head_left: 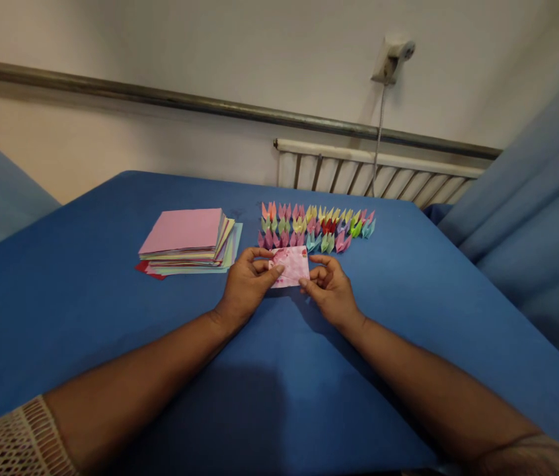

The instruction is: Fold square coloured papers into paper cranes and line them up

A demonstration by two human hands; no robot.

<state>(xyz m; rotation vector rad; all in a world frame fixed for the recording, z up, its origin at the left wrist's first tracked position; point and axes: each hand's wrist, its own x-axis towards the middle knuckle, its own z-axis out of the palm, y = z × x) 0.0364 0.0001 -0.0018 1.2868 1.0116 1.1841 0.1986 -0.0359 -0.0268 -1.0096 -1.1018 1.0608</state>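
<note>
A small pink patterned sheet of paper [291,265] is held just above the blue table [111,317] between both my hands. My left hand [248,284] pinches its left edge with thumb and fingers. My right hand [330,285] pinches its right edge. Just behind the paper stand rows of several small folded paper figures [315,226] in pink, yellow, green and blue. A stack of coloured square papers [187,241] with a pink sheet on top lies to the left of my left hand.
A white wall with a metal rail [170,99] runs behind the table. A slatted radiator [373,173] stands at the back right, with a cable hanging from a wall socket [392,58]. Blue fabric [537,211] hangs at the right.
</note>
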